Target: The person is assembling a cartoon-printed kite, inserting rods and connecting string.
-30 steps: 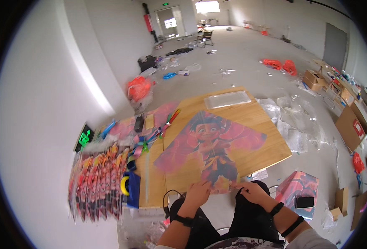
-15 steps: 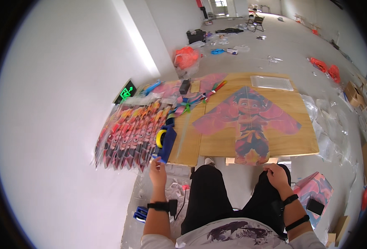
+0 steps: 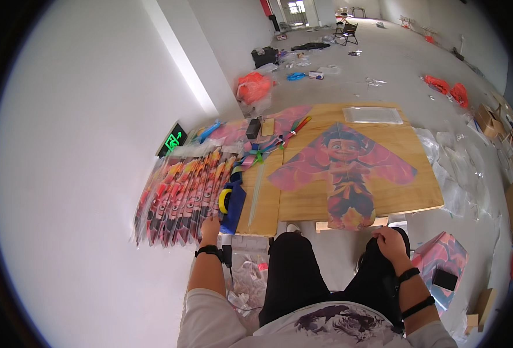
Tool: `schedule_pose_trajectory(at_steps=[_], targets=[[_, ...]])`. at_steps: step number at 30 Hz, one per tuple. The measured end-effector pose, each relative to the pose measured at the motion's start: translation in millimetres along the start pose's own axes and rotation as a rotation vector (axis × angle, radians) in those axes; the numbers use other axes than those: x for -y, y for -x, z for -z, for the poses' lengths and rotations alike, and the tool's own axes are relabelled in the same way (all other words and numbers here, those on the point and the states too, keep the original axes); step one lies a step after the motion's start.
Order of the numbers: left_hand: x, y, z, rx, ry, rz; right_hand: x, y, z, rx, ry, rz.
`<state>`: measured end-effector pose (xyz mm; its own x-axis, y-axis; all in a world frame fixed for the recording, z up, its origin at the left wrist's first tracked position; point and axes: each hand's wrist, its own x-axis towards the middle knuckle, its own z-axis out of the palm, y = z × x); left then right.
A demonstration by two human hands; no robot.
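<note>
A kite (image 3: 344,152) printed with a cartoon figure lies flat on the wooden table (image 3: 407,194), its tail end reaching past the near edge. My left hand (image 3: 209,230) is at the table's near left corner, between a blue tape dispenser (image 3: 233,211) with a yellow roll and a row of plastic-wrapped printed kites (image 3: 178,197). Its fingers are curled; whatever they may hold is too small to make out. My right hand (image 3: 391,243) rests closed on my right knee, near the kite's lower end, with nothing visible in it.
Colourful ribbons (image 3: 259,155), a black block (image 3: 253,129) and a clear tray (image 3: 374,115) sit farther back on the table. Below right, a black phone-like slab (image 3: 444,279) lies on another printed sheet (image 3: 442,255). Plastic wrap (image 3: 454,168) and cardboard boxes (image 3: 488,120) litter the right side.
My left hand has shifted slightly left and its forearm has swung outward, away from my body. The right hand stays on the knee, and the view has turned a little.
</note>
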<state>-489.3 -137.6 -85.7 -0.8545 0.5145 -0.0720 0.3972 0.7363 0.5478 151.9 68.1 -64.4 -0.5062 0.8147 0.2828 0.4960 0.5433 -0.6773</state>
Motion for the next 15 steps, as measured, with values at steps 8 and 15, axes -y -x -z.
schedule_pose_trajectory(at_steps=[8, 15], targets=[[-22, -3, 10, -0.097, 0.015, -0.033, -10, 6, 5, 0.000, 0.010, -0.037], [-22, 38, 59, 0.250, 0.177, 0.074, -7, 2, 4, 0.002, -0.008, -0.063]])
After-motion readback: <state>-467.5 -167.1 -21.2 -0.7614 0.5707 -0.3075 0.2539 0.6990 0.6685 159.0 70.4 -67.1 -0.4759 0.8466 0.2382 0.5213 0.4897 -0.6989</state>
